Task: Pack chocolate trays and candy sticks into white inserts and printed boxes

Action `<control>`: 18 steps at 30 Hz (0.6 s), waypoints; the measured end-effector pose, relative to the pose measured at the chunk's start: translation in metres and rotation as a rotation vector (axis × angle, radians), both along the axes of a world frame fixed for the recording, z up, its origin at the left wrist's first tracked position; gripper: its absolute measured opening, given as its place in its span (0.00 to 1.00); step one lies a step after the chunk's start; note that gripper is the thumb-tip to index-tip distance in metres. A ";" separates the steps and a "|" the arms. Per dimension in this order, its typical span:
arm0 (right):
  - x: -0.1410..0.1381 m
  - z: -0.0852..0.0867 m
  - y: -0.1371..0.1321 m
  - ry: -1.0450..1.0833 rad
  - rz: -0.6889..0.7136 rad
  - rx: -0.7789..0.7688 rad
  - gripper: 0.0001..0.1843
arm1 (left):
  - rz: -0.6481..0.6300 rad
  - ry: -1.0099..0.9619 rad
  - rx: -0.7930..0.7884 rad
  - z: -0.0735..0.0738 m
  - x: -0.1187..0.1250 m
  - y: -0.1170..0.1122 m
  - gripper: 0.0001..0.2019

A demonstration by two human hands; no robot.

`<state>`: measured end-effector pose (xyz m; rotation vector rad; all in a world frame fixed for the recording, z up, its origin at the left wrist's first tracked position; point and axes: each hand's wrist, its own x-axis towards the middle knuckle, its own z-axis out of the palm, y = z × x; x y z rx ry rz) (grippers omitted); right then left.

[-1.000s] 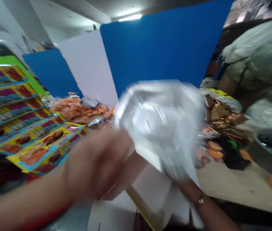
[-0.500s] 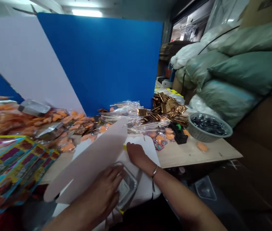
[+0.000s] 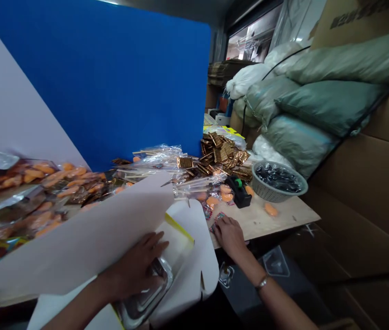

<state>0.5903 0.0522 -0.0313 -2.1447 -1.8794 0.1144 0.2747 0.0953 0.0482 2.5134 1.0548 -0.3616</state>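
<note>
A white cardboard box (image 3: 197, 256) lies unfolded in front of me, its long lid flap (image 3: 77, 238) raised on the left. Inside it sits a clear plastic tray (image 3: 135, 309). My left hand (image 3: 135, 266) rests over this tray, fingers stretched and apart, the thumb across its rim. Further right, at the table edge, my right hand (image 3: 230, 236) has its fingers bent down on a small red-and-teal patterned packet (image 3: 216, 221). A yellow strip (image 3: 179, 228) shows along the box's inner edge.
Orange wrapped pieces (image 3: 67, 181) pile up on the left. Brown foil packets (image 3: 223, 153) and wrapped sticks (image 3: 156, 160) lie behind the box. A black tape dispenser (image 3: 240, 192) stands near a grey basket (image 3: 278, 195) of dark wrapped items. Stuffed sacks (image 3: 321, 105) are stacked on the right.
My right hand has left the box's yellow edge and moved right to the small packet. My left hand stays at the tray, its fingers now more spread. The view has turned rightward.
</note>
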 end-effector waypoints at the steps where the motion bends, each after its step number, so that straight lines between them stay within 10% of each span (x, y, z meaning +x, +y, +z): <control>1: -0.002 -0.002 -0.003 0.012 -0.003 0.003 0.13 | -0.016 -0.011 0.005 0.000 0.000 0.003 0.39; 5: -0.002 -0.003 -0.003 0.223 0.068 0.054 0.21 | 0.060 0.026 0.139 -0.007 0.002 -0.008 0.36; 12: 0.008 0.015 0.015 0.616 0.040 0.116 0.06 | 0.120 -0.001 0.193 -0.029 -0.009 -0.023 0.35; 18: -0.108 0.059 -0.012 1.079 0.253 0.136 0.04 | 0.014 -0.085 0.241 -0.071 -0.035 0.006 0.35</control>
